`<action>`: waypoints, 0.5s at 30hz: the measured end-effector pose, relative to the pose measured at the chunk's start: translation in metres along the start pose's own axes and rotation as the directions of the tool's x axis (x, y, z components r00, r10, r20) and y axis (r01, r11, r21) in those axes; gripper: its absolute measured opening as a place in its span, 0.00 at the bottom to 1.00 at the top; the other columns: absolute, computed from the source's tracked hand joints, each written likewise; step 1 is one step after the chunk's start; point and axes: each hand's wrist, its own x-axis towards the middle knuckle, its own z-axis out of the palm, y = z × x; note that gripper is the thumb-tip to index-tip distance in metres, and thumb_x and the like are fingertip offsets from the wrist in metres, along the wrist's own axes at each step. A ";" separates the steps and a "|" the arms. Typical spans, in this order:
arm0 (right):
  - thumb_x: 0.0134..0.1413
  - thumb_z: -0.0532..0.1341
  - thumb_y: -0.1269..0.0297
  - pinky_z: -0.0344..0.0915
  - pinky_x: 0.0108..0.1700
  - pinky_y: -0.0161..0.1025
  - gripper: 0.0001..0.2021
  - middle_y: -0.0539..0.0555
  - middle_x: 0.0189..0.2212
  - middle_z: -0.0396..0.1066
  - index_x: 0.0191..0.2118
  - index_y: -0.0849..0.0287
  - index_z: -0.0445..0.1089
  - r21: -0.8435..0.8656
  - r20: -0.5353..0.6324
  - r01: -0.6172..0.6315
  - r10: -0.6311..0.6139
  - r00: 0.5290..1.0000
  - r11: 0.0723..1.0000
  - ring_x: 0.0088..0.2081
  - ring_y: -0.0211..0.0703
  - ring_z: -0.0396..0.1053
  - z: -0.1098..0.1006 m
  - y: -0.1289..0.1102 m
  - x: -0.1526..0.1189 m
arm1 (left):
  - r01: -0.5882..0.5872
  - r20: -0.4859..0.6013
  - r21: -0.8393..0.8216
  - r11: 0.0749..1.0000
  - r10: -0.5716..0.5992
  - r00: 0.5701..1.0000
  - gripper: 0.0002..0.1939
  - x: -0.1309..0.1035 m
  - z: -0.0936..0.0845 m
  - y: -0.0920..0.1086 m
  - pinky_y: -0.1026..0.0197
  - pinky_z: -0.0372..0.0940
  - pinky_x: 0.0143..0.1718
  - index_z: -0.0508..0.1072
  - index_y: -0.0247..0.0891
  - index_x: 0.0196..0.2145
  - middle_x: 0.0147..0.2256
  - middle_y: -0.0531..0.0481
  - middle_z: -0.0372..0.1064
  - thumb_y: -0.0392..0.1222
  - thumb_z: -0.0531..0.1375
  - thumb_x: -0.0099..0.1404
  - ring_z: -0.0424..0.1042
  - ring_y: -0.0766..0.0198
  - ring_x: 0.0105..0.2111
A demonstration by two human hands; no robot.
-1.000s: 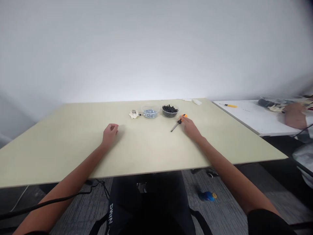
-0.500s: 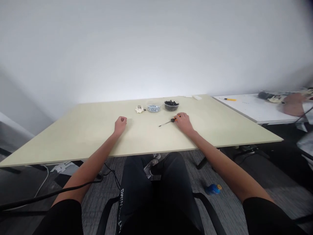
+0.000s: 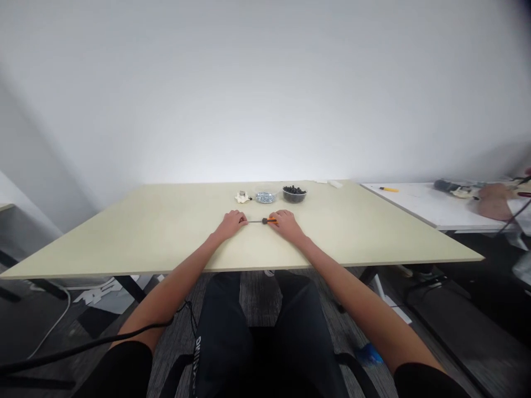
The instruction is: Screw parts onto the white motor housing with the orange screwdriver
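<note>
My right hand is closed around the orange and black handle of a screwdriver, whose thin shaft points left. The fingers of my left hand are closed at the tip end of that shaft; whether they also hold something small is hidden. Beyond my hands stand a clear bowl of small silvery pieces and, to its right, a clear bowl of black pieces. A small cream-coloured part with a black piece at its side lies left of the bowls.
The pale table reaches back to a white wall. A white table adjoins on the right, bearing a yellow-handled tool; another person's hand is at its far side. A white piece lies near the back edge.
My left hand has moved right to the screwdriver's tip end. My right hand has moved left with the screwdriver, which now lies level across. The view has tilted up slightly.
</note>
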 end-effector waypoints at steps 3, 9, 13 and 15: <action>0.60 0.57 0.59 0.58 0.49 0.43 0.13 0.59 0.44 0.67 0.47 0.58 0.67 0.037 0.005 -0.048 0.048 0.999 0.998 0.46 0.49 0.63 0.001 0.007 -0.002 | -0.013 0.005 0.038 0.999 0.013 1.000 0.09 0.002 -0.001 0.002 0.52 0.59 0.46 0.72 0.39 0.34 0.36 0.45 0.69 0.44 0.54 0.67 0.67 0.55 0.41; 0.59 0.56 0.63 0.59 0.50 0.41 0.11 0.59 0.43 0.67 0.45 0.60 0.67 0.095 -0.004 -0.041 0.042 0.999 0.995 0.47 0.47 0.62 0.000 0.007 -0.001 | -0.033 -0.031 0.077 0.997 0.035 0.999 0.10 0.002 0.001 0.002 0.53 0.59 0.46 0.72 0.38 0.35 0.37 0.44 0.68 0.43 0.53 0.68 0.66 0.55 0.41; 0.54 0.57 0.65 0.58 0.51 0.42 0.11 0.59 0.43 0.67 0.43 0.61 0.66 0.118 -0.013 -0.044 0.046 0.999 0.992 0.48 0.47 0.61 -0.001 0.003 0.000 | -0.019 -0.061 0.080 0.997 0.024 0.998 0.11 0.006 0.004 -0.003 0.53 0.59 0.47 0.72 0.38 0.36 0.38 0.44 0.69 0.46 0.53 0.68 0.66 0.54 0.43; 0.53 0.57 0.66 0.59 0.49 0.42 0.10 0.59 0.40 0.66 0.41 0.61 0.65 0.133 -0.010 -0.063 0.065 0.998 0.989 0.45 0.48 0.61 -0.002 0.003 -0.001 | 0.015 -0.096 0.075 0.997 -0.008 0.995 0.14 0.010 0.004 -0.007 0.52 0.59 0.49 0.71 0.38 0.40 0.41 0.44 0.69 0.50 0.52 0.69 0.66 0.54 0.44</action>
